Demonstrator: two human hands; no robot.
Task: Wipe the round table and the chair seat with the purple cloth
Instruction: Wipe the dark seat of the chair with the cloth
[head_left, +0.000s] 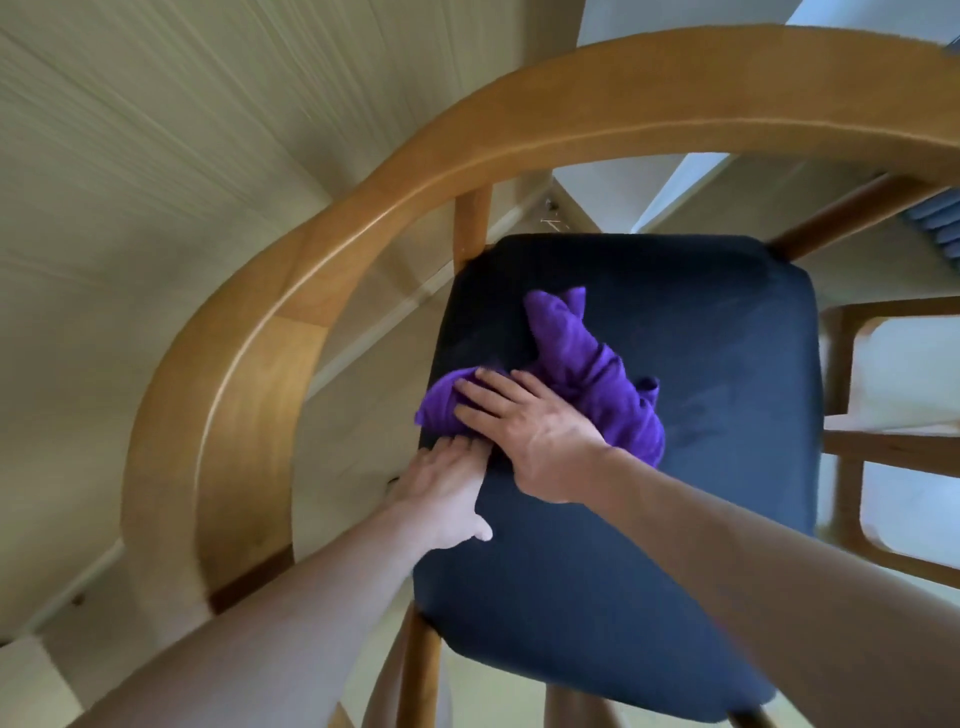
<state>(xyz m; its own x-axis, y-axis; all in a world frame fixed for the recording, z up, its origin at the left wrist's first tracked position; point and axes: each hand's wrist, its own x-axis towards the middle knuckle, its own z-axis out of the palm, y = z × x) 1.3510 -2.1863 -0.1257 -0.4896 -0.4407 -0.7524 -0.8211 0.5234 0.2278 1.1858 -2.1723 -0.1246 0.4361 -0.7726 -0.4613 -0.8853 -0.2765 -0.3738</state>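
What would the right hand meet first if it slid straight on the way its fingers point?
Probably the chair seat's left edge, just beyond the purple cloth under the right hand; further on stands the curved wooden armrest, though higher than the seat.

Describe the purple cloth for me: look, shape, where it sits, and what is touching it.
The purple cloth looks like soft fabric, bunched and creased, not spread flat, with one end trailing toward the chair back. It lies on the dark blue chair seat, toward its left edge. The right hand presses on it with straight fingers. The left hand rests on the seat edge beside it.
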